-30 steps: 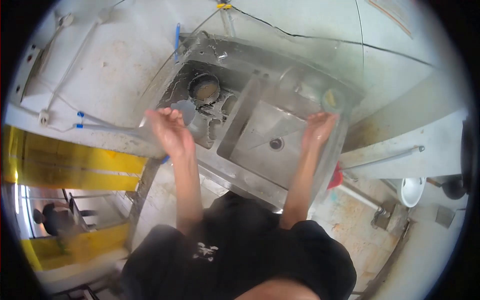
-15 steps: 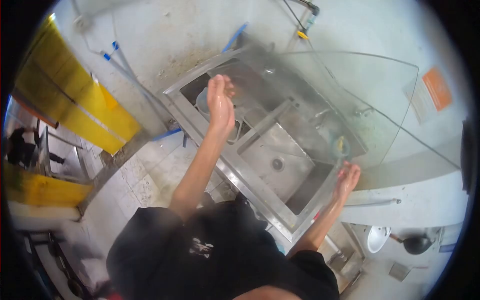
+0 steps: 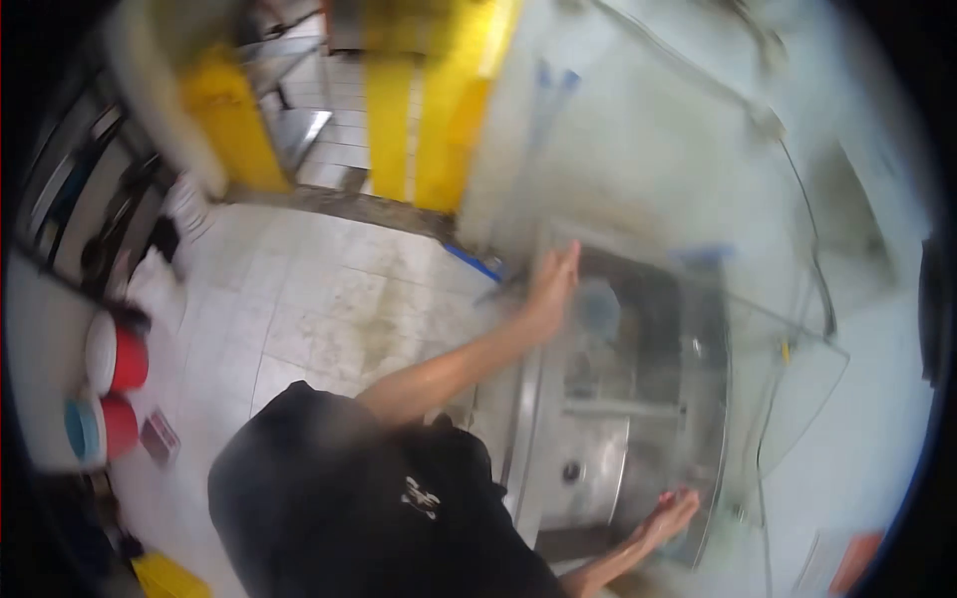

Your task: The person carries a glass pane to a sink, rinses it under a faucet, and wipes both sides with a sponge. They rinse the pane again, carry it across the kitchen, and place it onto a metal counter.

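Note:
A stainless steel double sink stands in front of me, blurred by motion. My left hand is raised over the near edge of its far bowl, fingers stretched out, with nothing visible in it. Beside it a pale bluish container sits in that bowl. Over the nearer bowl, on its right side, is my right hand, fingers loosely extended and apart from the basin floor. I make out no object in it. A round drain shows in the nearer bowl.
Clear panel leans by the wall behind the sink. Tiled floor lies to the left, with red buckets and a shelf along the left wall. Yellow strips hang at a doorway. A blue strip lies near the sink.
My view has swung left, so the doorway and floor show more and the sink sits further right. Both hands stay raised and apart over the sink.

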{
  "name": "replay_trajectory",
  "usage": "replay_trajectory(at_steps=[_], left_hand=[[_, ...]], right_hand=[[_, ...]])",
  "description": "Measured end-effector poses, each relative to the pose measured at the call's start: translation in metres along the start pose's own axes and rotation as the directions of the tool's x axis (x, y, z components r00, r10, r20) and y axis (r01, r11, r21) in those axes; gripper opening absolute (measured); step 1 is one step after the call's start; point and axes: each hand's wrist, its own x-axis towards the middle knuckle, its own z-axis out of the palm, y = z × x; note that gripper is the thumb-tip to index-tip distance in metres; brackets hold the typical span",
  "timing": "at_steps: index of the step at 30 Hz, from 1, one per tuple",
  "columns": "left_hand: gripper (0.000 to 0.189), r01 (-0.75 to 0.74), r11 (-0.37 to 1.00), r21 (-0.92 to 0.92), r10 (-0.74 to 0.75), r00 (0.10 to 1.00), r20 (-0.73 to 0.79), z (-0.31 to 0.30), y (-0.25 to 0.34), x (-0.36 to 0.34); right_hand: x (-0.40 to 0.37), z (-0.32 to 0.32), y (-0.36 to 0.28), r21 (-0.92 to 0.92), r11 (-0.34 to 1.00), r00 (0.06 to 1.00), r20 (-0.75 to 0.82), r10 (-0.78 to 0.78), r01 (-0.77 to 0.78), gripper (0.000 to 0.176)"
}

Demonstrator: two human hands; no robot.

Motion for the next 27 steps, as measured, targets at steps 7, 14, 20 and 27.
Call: replay_trajectory(at_steps=[7, 14, 20, 27], left_hand=[[0.04, -0.217, 0.976, -0.011, 0.211, 0.96, -0.186, -0.124, 0.134, 0.072], [0.059, -0.356, 0.933, 0.061, 0.348, 0.843, -0.41, -0.282, 0.287, 0.17], [0.039, -0.433, 0.901, -0.033, 0.362, 0.79, -0.494, -0.37, 0.453, 0.268], [0.045, -0.315, 0.949, 0.011, 0.307, 0.914, -0.264, -0.515, 0.564, 0.501]], right_hand=[[0.018, 0.224, 0.001, 0.161, 0.986, 0.896, 0.429, -0.116, 0.051, 0.027], [-0.062, 0.473, -0.018, 0.227, 0.973, 0.742, 0.648, -0.174, 0.03, 0.029], [-0.172, 0.665, -0.031, 0.231, 0.973, 0.725, 0.668, -0.166, 0.009, 0.029], [-0.276, 0.826, -0.037, 0.344, 0.922, 0.737, 0.574, -0.357, 0.179, 0.018]])
